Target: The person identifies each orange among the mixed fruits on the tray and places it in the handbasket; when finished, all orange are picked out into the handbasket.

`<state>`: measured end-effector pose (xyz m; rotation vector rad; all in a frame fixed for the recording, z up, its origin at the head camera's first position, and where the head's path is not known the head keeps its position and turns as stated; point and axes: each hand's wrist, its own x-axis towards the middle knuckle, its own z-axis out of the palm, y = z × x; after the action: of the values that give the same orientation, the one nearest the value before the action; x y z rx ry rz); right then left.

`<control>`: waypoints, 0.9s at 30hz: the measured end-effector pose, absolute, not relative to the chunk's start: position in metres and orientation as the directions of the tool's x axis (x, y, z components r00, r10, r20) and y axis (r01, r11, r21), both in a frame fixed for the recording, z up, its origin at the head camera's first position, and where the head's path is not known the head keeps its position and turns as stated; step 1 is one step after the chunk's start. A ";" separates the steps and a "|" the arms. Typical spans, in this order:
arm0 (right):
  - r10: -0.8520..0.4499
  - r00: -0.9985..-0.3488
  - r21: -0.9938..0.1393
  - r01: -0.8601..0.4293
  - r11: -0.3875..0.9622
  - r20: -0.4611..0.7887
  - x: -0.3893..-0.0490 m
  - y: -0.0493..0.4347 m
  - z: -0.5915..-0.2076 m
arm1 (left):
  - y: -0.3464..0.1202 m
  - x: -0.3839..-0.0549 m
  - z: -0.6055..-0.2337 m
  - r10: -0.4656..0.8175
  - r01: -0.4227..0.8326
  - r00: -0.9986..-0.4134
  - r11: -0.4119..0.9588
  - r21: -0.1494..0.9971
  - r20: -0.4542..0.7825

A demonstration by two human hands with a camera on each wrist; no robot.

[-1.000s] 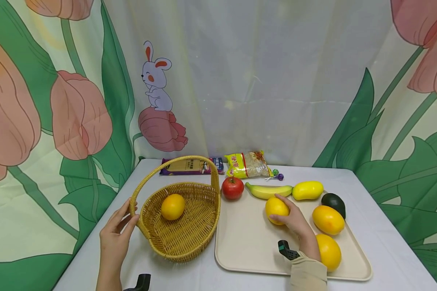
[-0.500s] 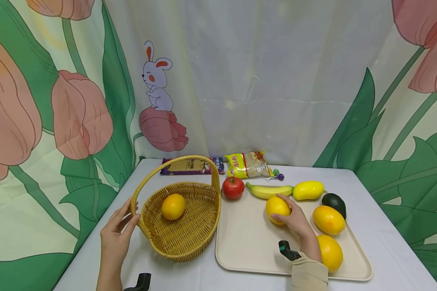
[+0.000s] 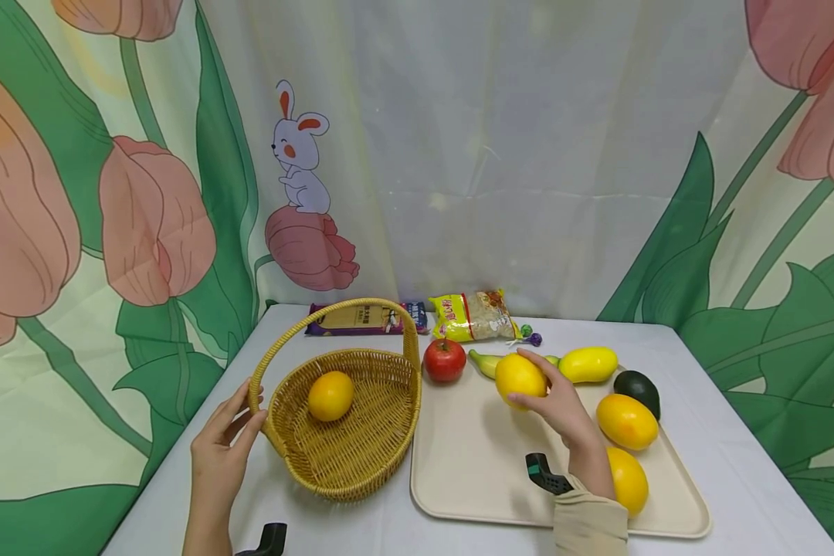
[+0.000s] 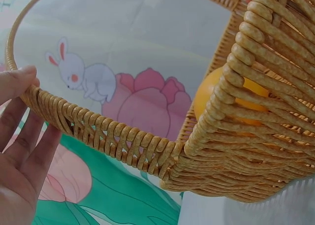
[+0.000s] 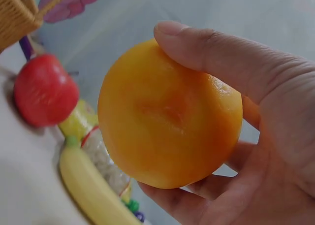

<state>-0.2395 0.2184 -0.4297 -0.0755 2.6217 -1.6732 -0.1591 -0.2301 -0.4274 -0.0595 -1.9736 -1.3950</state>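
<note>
My left hand [image 3: 224, 436] pinches the side of the arched handle [image 4: 106, 136] of a tan wicker basket [image 3: 361, 455], fingers and thumb around its lower left part. Inside the basket lies one round orange-yellow fruit [image 3: 330, 395]. My right hand [image 3: 559, 405] grips a similar round orange-yellow fruit [image 5: 167, 116], thumb on one side and fingers behind. It is raised over the beige tray [image 3: 472, 471], casting a shadow there. A green-tipped banana [image 5: 93, 185] lies behind it, partly covered by fruit and hand in the head view. A red apple [image 3: 445, 361] sits at the tray's back left corner.
A yellow oblong fruit [image 3: 588, 364], a dark avocado [image 3: 637, 392] and two orange-yellow fruits [image 3: 627, 421] line the tray's right side. At the back lie a purple packet [image 3: 364, 319], a yellow packet [image 3: 474, 315] and lollipops [image 3: 531, 336]. A printed curtain [image 3: 486, 154] hangs behind.
My right hand has lifted the round fruit off the tray and moved it slightly left and back, overlapping the banana. The left hand and basket stay in place.
</note>
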 end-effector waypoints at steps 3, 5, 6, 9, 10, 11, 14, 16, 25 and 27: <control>-0.079 -0.996 -0.915 -0.061 0.400 0.032 -0.237 0.211 -0.422 | -0.230 -0.159 -0.428 -0.338 0.432 -0.744 0.415 0.801 0.576; -0.090 -0.995 -0.918 -0.084 0.387 0.053 -0.235 0.207 -0.418 | -0.230 -0.159 -0.428 -0.337 0.431 -0.745 0.418 0.800 0.576; -0.094 -0.994 -0.919 -0.094 0.384 0.062 -0.235 0.205 -0.416 | -0.230 -0.158 -0.428 -0.337 0.429 -0.745 0.418 0.801 0.575; -0.105 -0.991 -0.919 -0.116 0.376 0.082 -0.234 0.201 -0.412 | -0.230 -0.158 -0.427 -0.342 0.417 -0.750 0.420 0.806 0.566; -0.108 -0.991 -0.920 -0.119 0.373 0.084 -0.234 0.199 -0.410 | -0.230 -0.158 -0.427 -0.344 0.414 -0.750 0.421 0.807 0.564; -0.110 -0.990 -0.920 -0.121 0.372 0.086 -0.234 0.198 -0.409 | -0.230 -0.158 -0.427 -0.345 0.413 -0.751 0.420 0.808 0.563; -0.112 -0.990 -0.922 -0.123 0.367 0.087 -0.234 0.194 -0.407 | -0.230 -0.158 -0.427 -0.345 0.407 -0.752 0.426 0.808 0.561; -0.114 -0.989 -0.923 -0.125 0.365 0.090 -0.234 0.191 -0.406 | -0.230 -0.158 -0.426 -0.347 0.402 -0.754 0.429 0.809 0.558; -0.179 -0.975 -0.937 -0.181 0.297 0.131 -0.235 0.175 -0.402 | -0.230 -0.159 -0.427 -0.344 0.404 -0.755 0.426 0.809 0.558; -0.192 -0.972 -0.938 -0.188 0.291 0.135 -0.235 0.171 -0.400 | -0.230 -0.159 -0.426 -0.346 0.398 -0.758 0.426 0.812 0.553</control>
<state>-0.2353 0.1710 -0.4001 -0.3717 2.5206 -1.8315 -0.1587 -0.2302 -0.4261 -0.0432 -1.9964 -1.3882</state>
